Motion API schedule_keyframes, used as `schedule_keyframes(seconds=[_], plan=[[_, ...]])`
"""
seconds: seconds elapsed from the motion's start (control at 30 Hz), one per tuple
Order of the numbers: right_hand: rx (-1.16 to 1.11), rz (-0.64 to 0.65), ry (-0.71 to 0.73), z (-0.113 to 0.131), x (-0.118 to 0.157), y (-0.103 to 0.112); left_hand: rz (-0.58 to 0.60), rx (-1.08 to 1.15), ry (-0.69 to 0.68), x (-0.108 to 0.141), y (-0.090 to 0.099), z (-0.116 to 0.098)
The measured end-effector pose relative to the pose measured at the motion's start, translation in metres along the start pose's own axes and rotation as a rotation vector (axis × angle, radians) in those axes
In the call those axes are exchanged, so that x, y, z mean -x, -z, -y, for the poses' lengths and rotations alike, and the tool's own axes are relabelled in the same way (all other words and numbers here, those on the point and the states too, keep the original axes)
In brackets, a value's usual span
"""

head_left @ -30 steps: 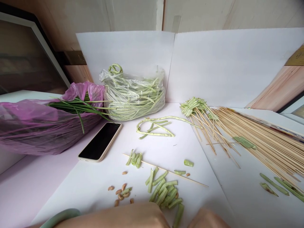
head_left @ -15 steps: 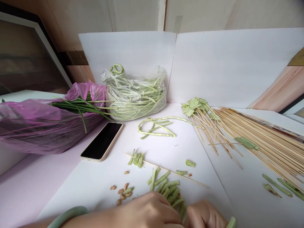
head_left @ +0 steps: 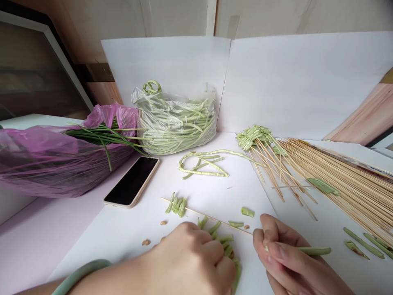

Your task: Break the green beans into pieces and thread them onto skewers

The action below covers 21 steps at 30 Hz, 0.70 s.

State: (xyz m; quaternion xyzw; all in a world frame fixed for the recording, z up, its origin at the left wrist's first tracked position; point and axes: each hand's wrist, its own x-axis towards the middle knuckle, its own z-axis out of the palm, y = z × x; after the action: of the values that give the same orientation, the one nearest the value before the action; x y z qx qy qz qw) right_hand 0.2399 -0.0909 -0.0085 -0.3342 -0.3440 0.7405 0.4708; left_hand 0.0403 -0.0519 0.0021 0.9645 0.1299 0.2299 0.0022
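Note:
My left hand (head_left: 190, 258), with a pale green bangle (head_left: 82, 272) on its wrist, is curled over a heap of cut long-bean pieces (head_left: 222, 241) and hides most of it. Whether it holds anything is hidden. My right hand (head_left: 285, 254) pinches a long green bean piece (head_left: 313, 250) between thumb and fingers. A thin bamboo skewer (head_left: 205, 217) with several bean pieces at its far end runs toward my right hand, and its near end is hidden by my fingers. A few brown bean seeds (head_left: 146, 242) lie left of my left hand.
A clear bag of long beans (head_left: 175, 123) stands at the back beside a purple bag (head_left: 37, 153) holding green chives (head_left: 101, 137). A phone (head_left: 132, 182) lies left. A bundle of bamboo skewers (head_left: 346, 180) and loose skewers (head_left: 270, 164) lie right, on white paper (head_left: 245, 192).
My right hand has risen from the front edge to the right, now with the bean piece in its fingers. My left hand has moved forward over the heap, covering several seeds.

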Motion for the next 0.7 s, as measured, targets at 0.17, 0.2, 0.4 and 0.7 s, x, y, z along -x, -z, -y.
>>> schedule_keyframes(seconds=[0.17,0.2,0.4,0.7], plan=[[0.007,0.084,0.031,0.005,-0.005,0.007,0.149,-0.024,0.155,-0.005,0.005,0.006],[0.020,0.061,0.021,0.005,-0.005,0.007,0.160,-0.025,0.170,-0.005,0.006,0.005],[0.122,0.095,0.047,-0.008,-0.003,0.016,0.131,0.026,0.198,-0.005,0.009,0.003],[0.071,0.088,-0.104,-0.008,0.002,0.009,-0.033,0.099,0.240,-0.004,0.006,0.001]])
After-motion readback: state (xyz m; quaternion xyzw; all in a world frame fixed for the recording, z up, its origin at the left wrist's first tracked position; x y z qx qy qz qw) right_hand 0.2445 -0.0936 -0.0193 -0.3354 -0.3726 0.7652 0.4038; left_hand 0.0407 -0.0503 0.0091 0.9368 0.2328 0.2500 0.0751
